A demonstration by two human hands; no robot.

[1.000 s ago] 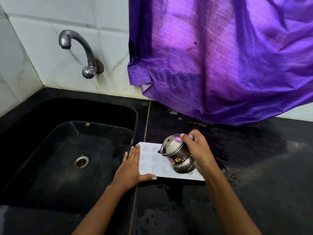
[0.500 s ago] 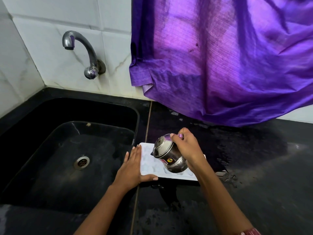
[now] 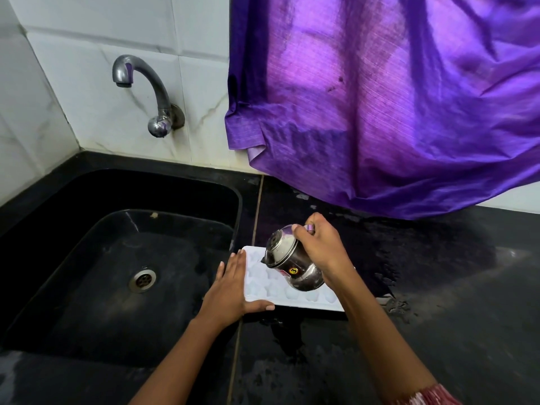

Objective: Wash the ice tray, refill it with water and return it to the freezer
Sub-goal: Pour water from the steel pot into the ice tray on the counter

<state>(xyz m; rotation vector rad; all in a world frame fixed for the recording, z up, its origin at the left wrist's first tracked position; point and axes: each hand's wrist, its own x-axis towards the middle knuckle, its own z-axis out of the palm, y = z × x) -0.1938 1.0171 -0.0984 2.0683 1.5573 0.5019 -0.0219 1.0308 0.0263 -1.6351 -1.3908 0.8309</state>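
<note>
One ice tray [image 3: 263, 285], approx left-right: L hand [image 3: 228, 290] braces, R hand [image 3: 324, 249] tilts pot [image 3: 292, 264].

Light comes through the purple curtain [image 3: 380, 97], which glows brightest in its upper middle and puts violet reflections on the tap [image 3: 159, 95] to its left. Also left of the curtain, the white tiles [image 3: 87, 83] are evenly lit, and their joints bow from the wide lens. Below and left of it the black sink [image 3: 175, 188] is dim, almost without detail. Under the curtain the steel pot [image 3: 292, 261] carries sharp glints, the white tray [image 3: 257, 276] looks washed out, and the wet counter [image 3: 467, 287] shows a dull sheen.
</note>
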